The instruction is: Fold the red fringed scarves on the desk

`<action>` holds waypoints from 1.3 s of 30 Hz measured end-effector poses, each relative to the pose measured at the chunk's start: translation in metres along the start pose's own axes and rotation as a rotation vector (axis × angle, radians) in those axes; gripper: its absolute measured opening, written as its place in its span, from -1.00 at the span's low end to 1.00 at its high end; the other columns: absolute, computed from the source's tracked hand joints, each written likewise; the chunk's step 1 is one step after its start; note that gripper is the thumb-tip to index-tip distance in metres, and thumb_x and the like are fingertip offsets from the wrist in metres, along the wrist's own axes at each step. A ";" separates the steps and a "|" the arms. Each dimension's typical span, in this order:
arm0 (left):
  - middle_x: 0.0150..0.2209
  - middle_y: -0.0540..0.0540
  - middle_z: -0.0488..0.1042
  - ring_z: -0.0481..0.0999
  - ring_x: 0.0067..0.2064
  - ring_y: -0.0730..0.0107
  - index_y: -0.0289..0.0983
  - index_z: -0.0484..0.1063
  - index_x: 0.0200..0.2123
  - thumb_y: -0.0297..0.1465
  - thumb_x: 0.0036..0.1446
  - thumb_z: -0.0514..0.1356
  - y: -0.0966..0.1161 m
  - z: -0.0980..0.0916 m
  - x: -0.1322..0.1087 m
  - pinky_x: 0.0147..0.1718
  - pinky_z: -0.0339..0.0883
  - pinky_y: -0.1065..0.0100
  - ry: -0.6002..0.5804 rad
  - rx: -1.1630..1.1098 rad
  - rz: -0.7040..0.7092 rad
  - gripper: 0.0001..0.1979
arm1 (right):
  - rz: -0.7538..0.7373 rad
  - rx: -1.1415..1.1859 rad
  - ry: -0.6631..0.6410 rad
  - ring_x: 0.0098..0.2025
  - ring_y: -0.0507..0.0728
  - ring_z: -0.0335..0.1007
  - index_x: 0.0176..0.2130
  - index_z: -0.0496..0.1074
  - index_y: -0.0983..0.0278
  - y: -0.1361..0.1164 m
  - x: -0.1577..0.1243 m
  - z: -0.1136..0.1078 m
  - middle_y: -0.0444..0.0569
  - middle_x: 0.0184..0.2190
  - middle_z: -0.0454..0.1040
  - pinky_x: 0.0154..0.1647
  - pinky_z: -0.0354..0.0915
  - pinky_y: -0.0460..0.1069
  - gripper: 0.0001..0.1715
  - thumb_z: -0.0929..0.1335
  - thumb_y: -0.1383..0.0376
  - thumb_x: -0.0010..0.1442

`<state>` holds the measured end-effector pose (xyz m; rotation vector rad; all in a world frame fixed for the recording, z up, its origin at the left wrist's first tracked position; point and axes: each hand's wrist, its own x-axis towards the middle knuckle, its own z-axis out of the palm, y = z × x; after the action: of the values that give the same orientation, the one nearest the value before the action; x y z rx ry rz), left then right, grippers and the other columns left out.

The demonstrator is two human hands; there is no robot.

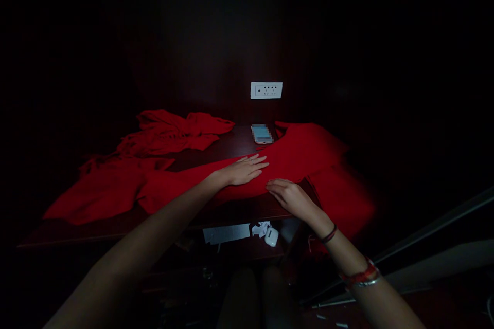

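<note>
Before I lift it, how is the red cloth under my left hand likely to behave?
The red cloth will probably flop, since its edges run loose and uneven. It looks thin beneath your left hand, so it's likely light for its spread.

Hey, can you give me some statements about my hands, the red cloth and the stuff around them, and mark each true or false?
1. The left hand rests on the red cloth. True.
2. The phone lies on the table, farther off than both hands. True.
3. One hand is out of sight. False: both show, the right hand at the cloth's near edge.
4. A small white case sits lower than the tabletop. True.
5. Red cloth lies only to the right of the phone. False: there is red cloth to its left too.
6. The wall socket is under the table. False: the wall socket is on the wall above the phone.
</note>
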<state>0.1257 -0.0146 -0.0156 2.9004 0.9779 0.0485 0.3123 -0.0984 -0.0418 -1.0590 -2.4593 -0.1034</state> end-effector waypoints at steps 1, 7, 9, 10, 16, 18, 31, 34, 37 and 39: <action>0.17 0.03 -0.21 -0.27 0.16 0.40 -0.12 -0.14 0.11 -0.25 0.16 -0.29 0.002 0.002 0.005 0.05 -0.27 0.23 -0.017 -0.007 0.037 -0.57 | 0.008 0.017 0.005 -0.12 0.04 0.25 -0.18 0.35 0.30 0.000 -0.001 0.000 0.00 -0.22 0.40 -0.05 0.16 -0.04 -0.69 0.14 0.38 0.13; 0.17 0.00 -0.20 -0.21 0.16 0.37 -0.10 -0.17 0.11 -0.18 0.14 -0.25 -0.021 0.011 0.005 0.05 -0.27 0.19 -0.045 0.010 -0.004 -0.54 | 0.037 0.064 -0.037 -0.03 0.04 0.17 -0.08 0.29 0.34 -0.001 -0.007 0.000 0.01 -0.11 0.33 0.05 0.06 0.03 -0.62 0.10 0.36 0.14; 0.17 0.00 -0.22 -0.23 0.16 0.36 -0.09 -0.18 0.12 -0.16 0.13 -0.26 -0.029 0.010 0.000 0.05 -0.28 0.18 -0.062 0.016 -0.040 -0.53 | 0.040 0.068 -0.049 -0.02 0.04 0.16 -0.08 0.28 0.36 -0.002 -0.009 0.000 0.01 -0.10 0.32 0.06 0.05 0.02 -0.62 0.10 0.36 0.14; 0.17 0.00 -0.23 -0.24 0.16 0.35 -0.09 -0.18 0.12 -0.15 0.13 -0.26 -0.031 0.010 -0.002 0.05 -0.29 0.17 -0.066 0.021 -0.055 -0.53 | 0.043 0.072 -0.051 -0.02 0.04 0.16 -0.08 0.28 0.35 -0.002 -0.009 0.000 0.01 -0.10 0.32 0.06 0.05 0.02 -0.62 0.10 0.36 0.14; 0.18 0.01 -0.29 -0.33 0.16 0.33 -0.10 -0.21 0.12 -0.12 0.12 -0.30 -0.021 0.011 -0.016 0.06 -0.37 0.16 -0.014 0.045 -0.047 -0.50 | 0.093 0.067 -0.011 0.03 0.06 0.08 -0.03 0.23 0.31 0.000 0.004 -0.013 0.00 -0.05 0.27 0.08 -0.03 0.06 -0.57 0.09 0.24 0.16; 0.17 -0.04 -0.27 -0.30 0.16 0.34 -0.15 -0.24 0.13 -0.09 0.10 -0.30 -0.017 0.013 -0.018 0.06 -0.34 0.19 -0.040 0.022 -0.066 -0.45 | 0.135 0.023 -0.011 0.09 0.10 -0.04 0.03 0.14 0.31 0.006 0.014 -0.016 0.02 0.03 0.16 0.10 -0.10 0.11 -0.49 0.07 0.15 0.15; 0.17 -0.12 -0.24 -0.29 0.16 0.22 -0.22 -0.24 0.14 -0.01 0.03 -0.25 -0.038 0.016 -0.042 0.04 -0.29 0.13 -0.008 0.001 -0.242 -0.34 | 0.305 -0.064 -0.416 0.16 0.21 -0.39 0.14 -0.16 0.28 0.020 0.034 -0.006 0.06 0.15 -0.21 0.10 -0.26 0.19 -0.19 -0.06 -0.12 0.04; 0.15 -0.18 -0.15 -0.17 0.15 0.23 -0.27 -0.14 0.12 -0.05 0.06 -0.23 -0.030 0.005 -0.058 0.04 -0.21 0.18 0.100 -0.008 -0.248 -0.38 | 0.289 -0.066 -0.388 0.17 0.20 -0.40 0.14 -0.16 0.27 0.018 0.040 -0.002 0.04 0.16 -0.20 0.10 -0.28 0.19 -0.20 -0.06 -0.11 0.05; 0.04 -0.16 0.08 0.10 0.04 0.33 -0.26 0.06 0.03 -0.11 0.06 -0.11 -0.015 -0.010 -0.089 -0.02 -0.02 0.33 0.183 -0.010 -0.129 -0.48 | 0.292 -0.075 -0.428 0.17 0.19 -0.37 0.14 -0.14 0.30 0.021 0.038 0.006 0.03 0.15 -0.19 0.10 -0.27 0.18 -0.21 -0.07 -0.09 0.06; -0.07 -0.10 0.18 0.21 -0.07 0.37 -0.21 0.16 -0.04 -0.16 0.03 -0.02 -0.007 -0.017 -0.115 -0.09 0.07 0.37 0.156 0.020 -0.048 -0.56 | 0.284 -0.079 -0.428 0.16 0.19 -0.36 0.14 -0.14 0.30 0.025 0.036 0.010 0.03 0.15 -0.20 0.10 -0.26 0.18 -0.22 -0.06 -0.09 0.07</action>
<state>0.0291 -0.0782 -0.0001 2.9262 1.0762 0.2673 0.3050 -0.0547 -0.0374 -1.5925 -2.6520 0.1308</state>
